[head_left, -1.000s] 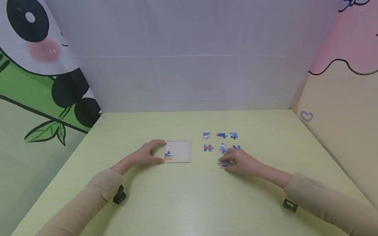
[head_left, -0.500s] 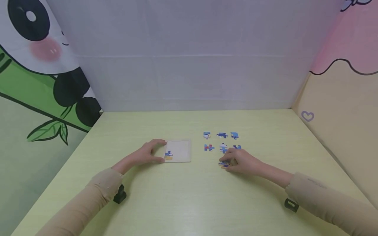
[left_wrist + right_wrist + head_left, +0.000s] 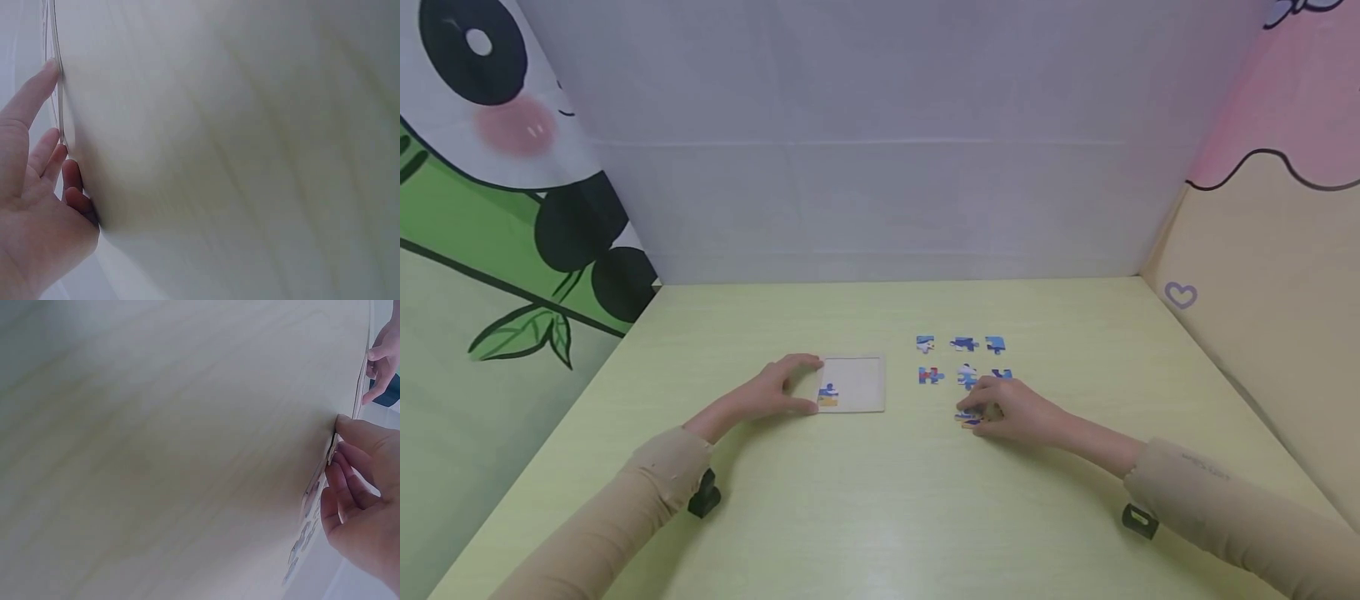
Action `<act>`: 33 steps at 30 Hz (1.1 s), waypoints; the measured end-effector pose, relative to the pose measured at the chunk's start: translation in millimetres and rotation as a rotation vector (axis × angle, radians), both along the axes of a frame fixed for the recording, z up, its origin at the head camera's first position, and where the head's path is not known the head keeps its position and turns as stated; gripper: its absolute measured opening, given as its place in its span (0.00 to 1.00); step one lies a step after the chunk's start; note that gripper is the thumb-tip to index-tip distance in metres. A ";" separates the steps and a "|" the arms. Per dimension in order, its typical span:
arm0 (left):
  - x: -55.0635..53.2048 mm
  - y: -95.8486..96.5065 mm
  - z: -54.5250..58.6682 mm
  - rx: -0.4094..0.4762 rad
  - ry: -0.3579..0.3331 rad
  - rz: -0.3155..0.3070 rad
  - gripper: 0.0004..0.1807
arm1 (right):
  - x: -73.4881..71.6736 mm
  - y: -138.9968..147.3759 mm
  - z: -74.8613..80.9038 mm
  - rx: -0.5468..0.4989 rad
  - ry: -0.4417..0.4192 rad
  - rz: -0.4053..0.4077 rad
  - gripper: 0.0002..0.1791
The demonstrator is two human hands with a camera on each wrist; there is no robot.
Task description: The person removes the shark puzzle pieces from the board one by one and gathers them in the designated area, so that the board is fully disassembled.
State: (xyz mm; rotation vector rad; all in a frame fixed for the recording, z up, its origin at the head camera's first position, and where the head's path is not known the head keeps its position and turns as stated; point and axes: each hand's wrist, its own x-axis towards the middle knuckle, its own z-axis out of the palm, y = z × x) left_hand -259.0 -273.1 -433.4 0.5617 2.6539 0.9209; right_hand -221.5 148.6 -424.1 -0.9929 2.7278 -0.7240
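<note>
A square, shallow puzzle tray [image 3: 859,385] lies on the table, with one blue-and-yellow jigsaw piece [image 3: 828,395] in its lower left corner. My left hand [image 3: 775,390] spreads its thumb and forefinger to the tray's left corners and touches that edge. To the right, my right hand [image 3: 1011,411] pinches a jigsaw piece [image 3: 972,423] with yellow and dark blue on it, between thumb and fingers, low at the tabletop. In the right wrist view, this piece [image 3: 332,450] shows edge-on at the fingertips. The fingers partly cover its picture.
Behind the right hand lie two rows of loose jigsaw pieces, among them a red-and-blue piece [image 3: 930,376], a whitish-blue piece [image 3: 967,375] and a dark blue piece [image 3: 964,343]. A pale wall [image 3: 880,208] closes off the table's [image 3: 850,517] far edge.
</note>
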 end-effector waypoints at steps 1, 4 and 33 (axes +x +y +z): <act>0.1 0.2 0.3 0.001 -0.001 0.001 0.43 | 0.0 0.0 0.1 0.000 0.002 0.001 0.19; 0.3 0.7 0.8 0.002 -0.004 0.002 0.43 | 0.0 -0.3 0.4 0.004 0.005 0.002 0.19; -0.3 -0.5 -2.7 0.022 -0.009 0.009 0.42 | -21.3 -51.0 2.1 0.010 0.039 0.071 0.28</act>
